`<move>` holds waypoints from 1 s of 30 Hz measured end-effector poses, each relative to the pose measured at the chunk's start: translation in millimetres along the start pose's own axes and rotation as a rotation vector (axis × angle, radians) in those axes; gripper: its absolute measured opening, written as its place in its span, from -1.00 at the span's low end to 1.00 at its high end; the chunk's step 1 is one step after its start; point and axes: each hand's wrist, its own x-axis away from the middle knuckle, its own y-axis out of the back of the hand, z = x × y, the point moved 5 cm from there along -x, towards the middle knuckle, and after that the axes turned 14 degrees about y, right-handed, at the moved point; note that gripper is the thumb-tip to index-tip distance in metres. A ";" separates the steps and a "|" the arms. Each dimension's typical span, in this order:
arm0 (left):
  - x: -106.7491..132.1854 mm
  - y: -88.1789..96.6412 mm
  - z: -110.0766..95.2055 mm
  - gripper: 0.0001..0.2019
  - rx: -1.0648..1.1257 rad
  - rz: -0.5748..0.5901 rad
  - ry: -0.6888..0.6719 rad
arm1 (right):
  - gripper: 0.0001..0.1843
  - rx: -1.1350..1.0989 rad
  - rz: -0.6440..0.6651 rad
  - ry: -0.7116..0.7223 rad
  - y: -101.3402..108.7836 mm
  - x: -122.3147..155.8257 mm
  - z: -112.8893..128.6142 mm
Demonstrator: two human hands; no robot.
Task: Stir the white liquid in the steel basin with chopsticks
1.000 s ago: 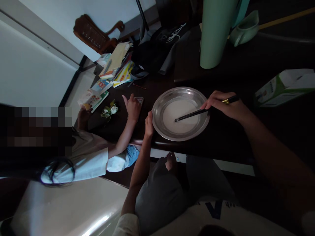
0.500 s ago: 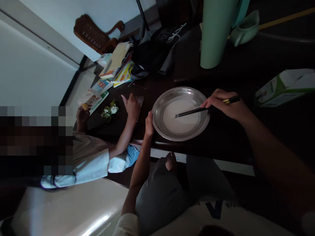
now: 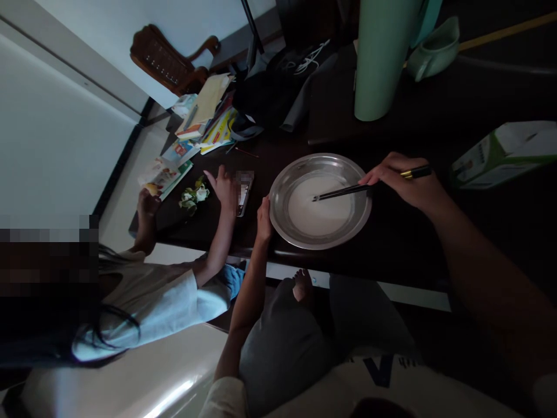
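A round metal pan [image 3: 282, 223] holding a thin white liquid sits near the front edge of a dark table [image 3: 404, 244]. My left hand [image 3: 263, 217] grips the pan's left rim. My right hand [image 3: 402, 180] is closed on a pair of black chopsticks [image 3: 343, 192] with gold ends; their tips reach over the white liquid in the middle of the pan.
Another person in a white shirt [image 3: 165, 299] sits at my left, one hand [image 3: 221, 186] beside a phone [image 3: 243, 188]. Books [image 3: 204, 125], a crumpled wrapper [image 3: 194, 194], a tall green cylinder [image 3: 380, 58], a green pitcher [image 3: 435, 49] and a white-green box [image 3: 505, 154] lie around.
My right hand drew the chopsticks up and to the right, their tips shifting toward the pan's upper middle. The other person's hand slid left off the phone, and they leaned back.
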 end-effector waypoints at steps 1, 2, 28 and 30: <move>-0.7 -0.2 -0.9 -0.26 -0.006 0.002 -0.001 | -0.68 -0.002 -0.045 -0.006 4.5 -1.2 -2.1; -1.5 -0.5 -1.6 -0.26 -0.011 0.002 -0.001 | -0.63 -0.021 -0.090 -0.016 9.0 -2.3 -4.3; -12.3 -12.9 17.5 -0.32 0.010 -0.007 0.024 | -0.72 0.006 -0.013 -0.021 3.4 2.7 -26.5; -13.3 -12.0 20.0 -0.29 0.019 -0.002 0.024 | -0.64 -0.023 -0.107 -0.035 9.5 2.9 -29.6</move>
